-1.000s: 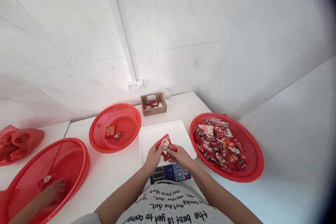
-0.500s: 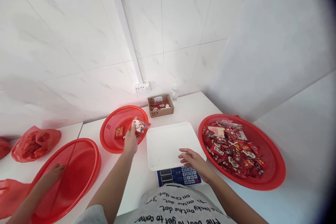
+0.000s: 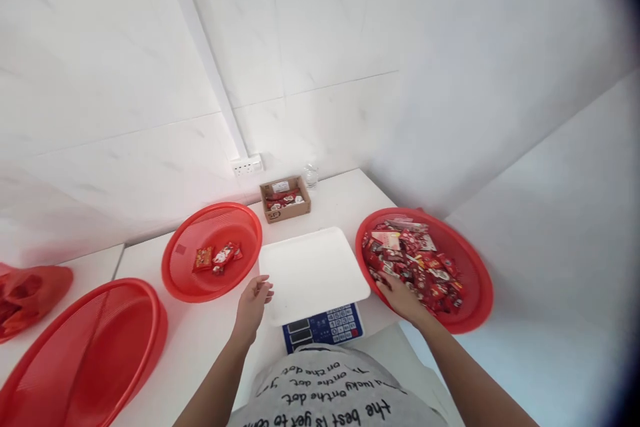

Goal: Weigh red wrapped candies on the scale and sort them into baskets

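My right hand (image 3: pixel 397 295) reaches over the near left rim of a red mesh basket (image 3: pixel 477 273), its stretched fingers touching the heap of small red snack packets (image 3: pixel 423 270). My left hand (image 3: pixel 253 303) is empty, with loosely bent fingers, beside the left edge of the white weighing tray (image 3: pixel 310 273). Nothing lies on this tray. Below it shows the blue keypad panel (image 3: pixel 323 328) of the scale. To the left, a second red basket (image 3: pixel 175 273) holds a few packets (image 3: pixel 225 255) on its bottom.
Behind the scale stands a small cardboard box (image 3: pixel 286 212) with packets inside, next to a clear cup (image 3: pixel 311 176). A larger red basket (image 3: pixel 157 320) and a red plastic bag (image 3: pixel 45 290) are at the left. A wall socket (image 3: pixel 247 165) sits above the white table (image 3: pixel 200 333).
My left hand has let go of the packet in the left basket and moved back beside the tray. My right hand has moved right into the packet basket. Another person's hand has left the view.
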A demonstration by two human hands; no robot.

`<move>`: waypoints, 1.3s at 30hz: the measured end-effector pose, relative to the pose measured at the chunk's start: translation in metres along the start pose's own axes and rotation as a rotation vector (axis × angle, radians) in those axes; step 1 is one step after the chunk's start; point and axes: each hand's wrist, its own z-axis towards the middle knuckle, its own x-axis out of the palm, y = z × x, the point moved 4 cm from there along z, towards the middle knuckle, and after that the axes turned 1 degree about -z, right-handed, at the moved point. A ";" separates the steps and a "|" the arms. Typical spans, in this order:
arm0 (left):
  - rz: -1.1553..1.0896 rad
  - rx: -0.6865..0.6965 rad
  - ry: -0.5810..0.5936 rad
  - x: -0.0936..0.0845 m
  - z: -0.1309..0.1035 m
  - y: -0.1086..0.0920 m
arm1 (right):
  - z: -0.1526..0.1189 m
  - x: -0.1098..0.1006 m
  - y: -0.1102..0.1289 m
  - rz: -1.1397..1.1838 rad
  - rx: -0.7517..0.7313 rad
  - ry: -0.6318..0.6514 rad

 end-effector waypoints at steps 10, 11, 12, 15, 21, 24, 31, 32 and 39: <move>0.225 0.005 0.217 0.038 -0.011 0.010 | 0.020 -0.002 -0.013 -0.534 0.218 0.066; 0.231 0.002 0.228 0.039 -0.012 0.012 | 0.021 -0.002 -0.014 -0.561 0.210 0.068; 0.236 -0.002 0.235 0.040 -0.013 0.014 | 0.021 -0.002 -0.015 -0.580 0.200 0.062; 0.245 -0.003 0.253 0.043 -0.014 0.016 | 0.021 -0.005 -0.016 -0.592 0.152 -0.013; 0.265 0.016 0.261 0.046 -0.015 0.013 | 0.019 -0.032 -0.016 -0.275 0.022 -0.220; 0.262 0.020 0.255 0.046 -0.015 0.012 | 0.019 -0.054 -0.015 -0.209 0.035 -0.301; 0.224 0.001 0.247 0.048 -0.021 0.010 | 0.009 -0.078 0.031 0.411 0.021 -0.380; 0.213 -0.004 0.245 0.048 -0.021 0.010 | 0.009 -0.071 0.043 0.540 0.016 -0.312; 0.155 0.045 0.249 0.046 -0.020 0.019 | 0.017 0.017 0.118 0.968 0.072 0.226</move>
